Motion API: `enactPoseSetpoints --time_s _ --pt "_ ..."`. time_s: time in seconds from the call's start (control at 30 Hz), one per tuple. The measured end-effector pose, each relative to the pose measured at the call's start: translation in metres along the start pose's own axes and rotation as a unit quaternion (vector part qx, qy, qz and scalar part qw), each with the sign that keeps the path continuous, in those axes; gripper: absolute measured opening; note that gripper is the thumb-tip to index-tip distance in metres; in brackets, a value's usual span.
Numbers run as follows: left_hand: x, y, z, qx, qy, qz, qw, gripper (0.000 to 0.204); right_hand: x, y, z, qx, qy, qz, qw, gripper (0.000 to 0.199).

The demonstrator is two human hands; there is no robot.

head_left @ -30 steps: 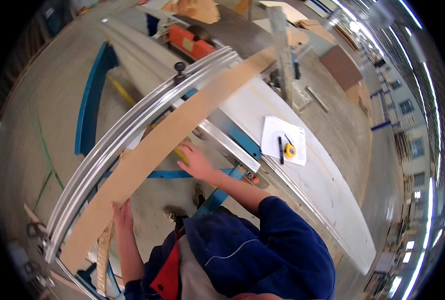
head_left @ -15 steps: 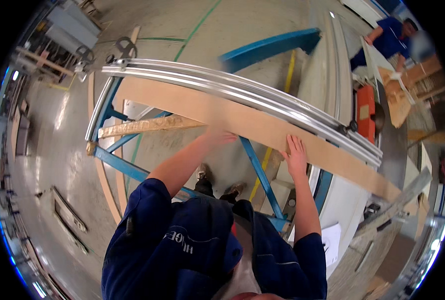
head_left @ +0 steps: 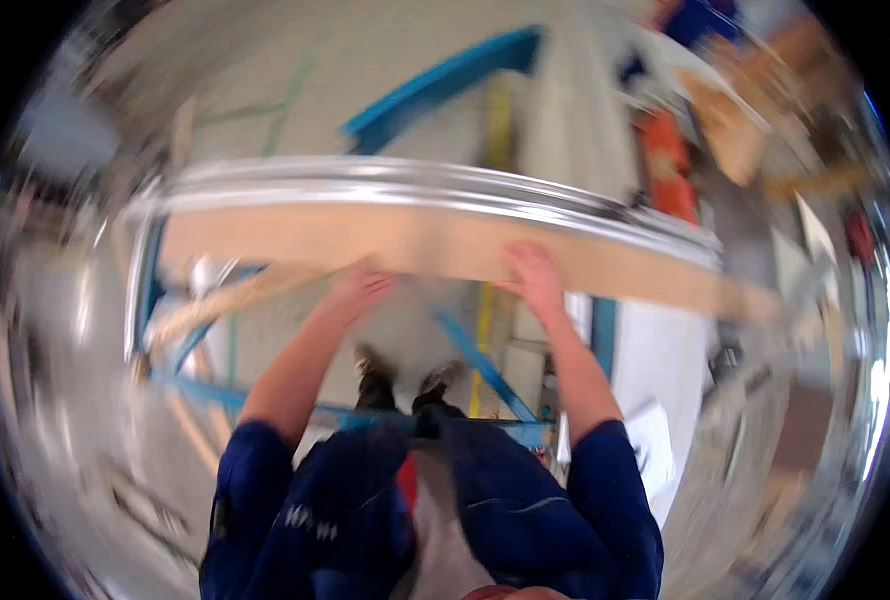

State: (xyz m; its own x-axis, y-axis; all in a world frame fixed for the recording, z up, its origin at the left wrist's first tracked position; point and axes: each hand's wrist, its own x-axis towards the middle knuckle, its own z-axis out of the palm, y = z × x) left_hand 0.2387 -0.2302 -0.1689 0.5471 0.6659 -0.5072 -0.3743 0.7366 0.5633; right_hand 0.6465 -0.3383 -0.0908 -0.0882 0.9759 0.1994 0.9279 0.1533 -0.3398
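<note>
A long pale wooden board (head_left: 435,240) lies across the view against a silver metal rail (head_left: 415,185). My left hand (head_left: 360,285) grips the board's near edge at its middle. My right hand (head_left: 530,272) rests flat on the board a little further right, fingers spread. Both forearms reach up from dark blue sleeves. The picture is blurred by head motion.
A blue metal frame (head_left: 445,75) and blue braces (head_left: 475,360) run under and behind the board. A thin wooden strip (head_left: 225,305) lies at the left. Orange equipment (head_left: 665,165) stands at upper right, a white sheet (head_left: 655,450) at lower right. My shoes (head_left: 405,385) are below.
The view has swung round so the board now runs nearly level. Both hands have stayed on the board, and the left has come to its near edge.
</note>
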Motion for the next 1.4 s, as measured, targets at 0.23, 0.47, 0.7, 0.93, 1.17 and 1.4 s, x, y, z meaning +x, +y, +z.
enactPoseSetpoints --time_s 0.23,0.47,0.7,0.93,1.17,1.4 --pt "-0.021 0.040 -0.028 0.070 0.214 -0.016 0.974 0.058 0.015 -0.018 0.016 0.011 0.052 -0.064 0.997 0.072" --pt "-0.035 0.082 -0.053 0.266 0.146 -0.082 0.949 0.045 -0.009 -0.041 0.031 -0.001 0.121 0.020 0.992 0.058" --pt "-0.168 0.216 -0.166 0.250 0.262 0.181 0.914 0.026 -0.026 -0.158 0.056 0.133 0.160 0.194 0.959 0.033" --pt "-0.185 0.392 -0.206 0.323 0.489 0.454 0.672 0.039 -0.064 -0.082 0.057 0.562 0.277 0.561 0.542 0.052" --pt "-0.176 0.489 -0.252 0.431 0.453 0.393 0.674 0.081 -0.041 -0.072 0.062 0.625 0.241 0.530 0.520 0.038" --pt "-0.169 0.505 -0.242 0.447 0.453 0.335 0.695 0.050 -0.032 -0.064 0.047 0.622 0.206 0.570 0.495 0.036"
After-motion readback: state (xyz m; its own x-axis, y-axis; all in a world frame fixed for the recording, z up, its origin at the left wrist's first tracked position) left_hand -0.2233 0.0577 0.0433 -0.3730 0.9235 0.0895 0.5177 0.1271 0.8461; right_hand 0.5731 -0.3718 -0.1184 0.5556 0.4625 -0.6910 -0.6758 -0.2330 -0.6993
